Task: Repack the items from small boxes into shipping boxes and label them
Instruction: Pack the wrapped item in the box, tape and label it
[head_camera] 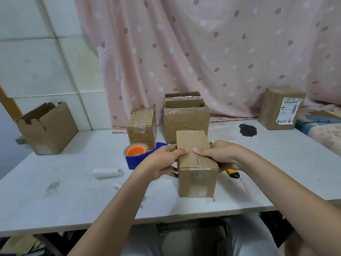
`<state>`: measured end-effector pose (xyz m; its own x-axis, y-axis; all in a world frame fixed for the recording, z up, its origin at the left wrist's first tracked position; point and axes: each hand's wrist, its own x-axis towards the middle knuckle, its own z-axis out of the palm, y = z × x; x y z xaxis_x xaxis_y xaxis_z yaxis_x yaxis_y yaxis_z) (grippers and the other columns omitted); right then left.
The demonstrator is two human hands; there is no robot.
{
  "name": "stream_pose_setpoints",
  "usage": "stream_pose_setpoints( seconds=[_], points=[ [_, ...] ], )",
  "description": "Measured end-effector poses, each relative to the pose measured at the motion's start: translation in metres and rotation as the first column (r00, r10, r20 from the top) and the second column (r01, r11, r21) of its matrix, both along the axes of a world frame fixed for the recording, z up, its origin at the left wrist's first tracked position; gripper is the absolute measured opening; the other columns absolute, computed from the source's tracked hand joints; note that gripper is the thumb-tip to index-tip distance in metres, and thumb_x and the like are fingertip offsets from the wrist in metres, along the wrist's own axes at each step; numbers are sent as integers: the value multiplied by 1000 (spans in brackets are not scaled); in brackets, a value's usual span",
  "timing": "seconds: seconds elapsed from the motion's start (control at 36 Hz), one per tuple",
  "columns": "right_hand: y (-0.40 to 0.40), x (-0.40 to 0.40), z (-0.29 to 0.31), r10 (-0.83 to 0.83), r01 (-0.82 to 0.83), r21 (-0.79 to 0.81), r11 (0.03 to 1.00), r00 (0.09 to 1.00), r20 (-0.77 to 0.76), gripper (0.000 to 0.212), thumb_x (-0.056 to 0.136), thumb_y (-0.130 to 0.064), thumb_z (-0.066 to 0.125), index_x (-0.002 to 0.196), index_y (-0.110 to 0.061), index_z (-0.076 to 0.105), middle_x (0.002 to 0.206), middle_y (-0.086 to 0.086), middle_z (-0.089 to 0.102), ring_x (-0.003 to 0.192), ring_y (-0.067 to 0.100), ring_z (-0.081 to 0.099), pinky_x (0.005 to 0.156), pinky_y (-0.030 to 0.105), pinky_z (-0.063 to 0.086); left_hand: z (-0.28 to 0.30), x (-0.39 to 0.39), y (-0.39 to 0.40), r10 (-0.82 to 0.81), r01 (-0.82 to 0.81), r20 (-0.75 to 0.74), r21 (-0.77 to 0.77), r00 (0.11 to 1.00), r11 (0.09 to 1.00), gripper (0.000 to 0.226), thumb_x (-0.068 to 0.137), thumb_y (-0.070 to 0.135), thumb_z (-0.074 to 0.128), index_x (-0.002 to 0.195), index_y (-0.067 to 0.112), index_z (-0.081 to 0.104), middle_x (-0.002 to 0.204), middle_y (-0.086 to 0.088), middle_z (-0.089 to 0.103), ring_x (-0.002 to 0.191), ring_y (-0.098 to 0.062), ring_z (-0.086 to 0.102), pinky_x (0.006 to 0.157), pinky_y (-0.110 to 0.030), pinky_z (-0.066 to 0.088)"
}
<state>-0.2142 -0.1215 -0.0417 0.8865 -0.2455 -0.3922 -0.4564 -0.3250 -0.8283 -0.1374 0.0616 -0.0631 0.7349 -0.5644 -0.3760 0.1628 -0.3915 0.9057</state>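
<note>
The small brown cardboard box (196, 163) stood upright near the front edge of the white worktop (55, 191), both hands on it. The left hand (162, 163) clasped its left wall, thumb pressed on the top flap; the right hand (221, 156) gripped the right wall, thumb at the centre seam. The fingers were wrapped firm round the box. It looked stiff-sided and light, the taped top a little slick. Best hold: opposite walls, low. The blue tape dispenser (138, 157) waited just beside it.

Brown boxes (196, 163); blue-orange tape dispenser (137, 156); pink leaf-print curtain (203, 52); yellow knife (232, 173).
</note>
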Motion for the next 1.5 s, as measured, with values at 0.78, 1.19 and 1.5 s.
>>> stream_pose_setpoints(
  seconds=[0.78,1.19,1.5],
  points=[
    [8,3,-7,-44,44,-17,999,998,50,42,91,-48,68,106,-9,66,82,6,76,67,20,74,54,28,56,-14,-19,-3,142,-135,76,-91,987,987,53,90,49,67,137,36,46,118,9,61,108,-16,61,100,-48,53],
    [-15,-14,-17,-207,193,355,915,978,3,34,104,-26,55,119,3,64,82,11,74,67,22,71,55,27,55,-14,-28,6,140,-169,-223,-117,965,979,57,99,44,55,149,21,42,136,-9,57,123,-32,57,100,-50,52],
    [-11,-17,-24,-160,142,157,977,981,106,46,106,-45,40,129,-11,62,90,10,66,74,25,58,67,30,53,-7,-32,-9,177,-179,149,3,973,984,62,93,39,68,144,31,34,126,0,53,107,-25,64,83,-47,61]
  ],
)
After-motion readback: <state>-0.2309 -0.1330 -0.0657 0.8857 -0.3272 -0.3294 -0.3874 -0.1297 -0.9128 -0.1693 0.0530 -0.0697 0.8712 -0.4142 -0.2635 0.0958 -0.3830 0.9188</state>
